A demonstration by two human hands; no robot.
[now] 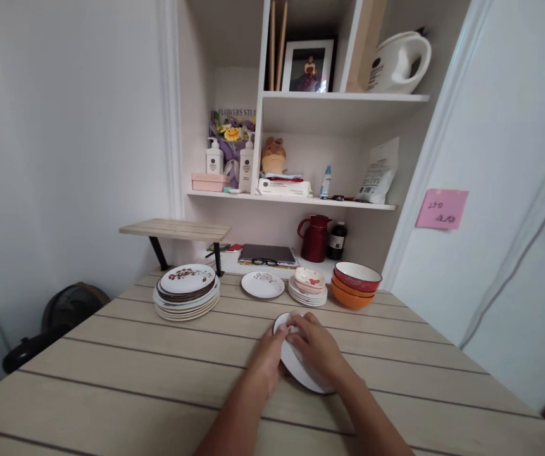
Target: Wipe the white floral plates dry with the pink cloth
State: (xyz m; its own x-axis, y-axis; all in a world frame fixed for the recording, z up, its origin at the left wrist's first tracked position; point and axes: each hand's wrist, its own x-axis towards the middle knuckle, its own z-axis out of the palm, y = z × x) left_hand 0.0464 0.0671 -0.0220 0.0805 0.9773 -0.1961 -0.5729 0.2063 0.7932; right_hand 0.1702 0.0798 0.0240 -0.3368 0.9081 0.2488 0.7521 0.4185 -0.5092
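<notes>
A white plate with a dark rim (pixel 306 379) is tilted above or against the table in front of me. My left hand (pixel 268 358) grips its left edge, thumb on the face and the other fingers mostly hidden. My right hand (pixel 320 347) lies over the plate, its fingers bent around a crumpled white tissue or cloth (pixel 294 330) that touches the plate's face near the left thumb. Both hands meet at the upper left of the plate. Beyond them lies a flat white plate with a floral print (pixel 263 285).
Stacked plates (pixel 187 297) stand at the left under a small raised shelf (pixel 175 228). Small dishes (pixel 308 290) and stacked red and orange bowls (pixel 355 291) are behind my hands to the right. A laptop (pixel 267 254), red jug (pixel 315 239) and dark bottle (pixel 337 240) line the back.
</notes>
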